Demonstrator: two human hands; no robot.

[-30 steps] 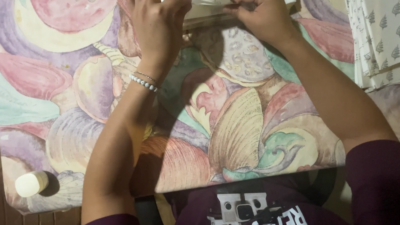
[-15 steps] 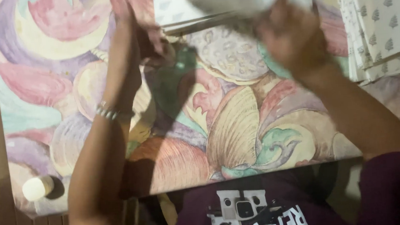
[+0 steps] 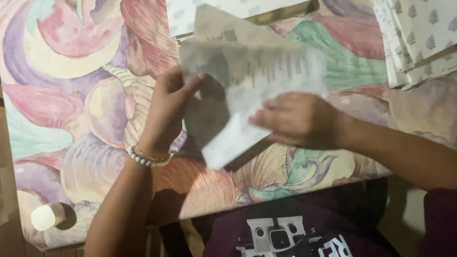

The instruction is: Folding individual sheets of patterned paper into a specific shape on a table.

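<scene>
Head view, both hands over the table. I see the left hand (image 3: 169, 103) raised, its fingertips pinching the left edge of a printed paper sheet (image 3: 257, 80), which is blurred and lifted off the surface. The sheet hangs between the two hands, part of it folded down toward the person. The right hand (image 3: 298, 120) lies palm down under the sheet's lower right part, fingers stretched toward the left hand and touching the folded flap; I cannot tell whether it grips the flap or only presses on it. A beaded bracelet (image 3: 146, 158) sits on the left wrist.

Beyond the hands lies a flat patterned packet (image 3: 240, 0), just past the lifted sheet. To the right of the right hand, well apart, rests a stack of patterned sheets (image 3: 421, 26) with small tree marks. The painted tablecloth (image 3: 68, 97) covers the table (image 3: 30, 239). Near the left elbow, by the table's near edge, stands a small white cylinder (image 3: 48, 216).
</scene>
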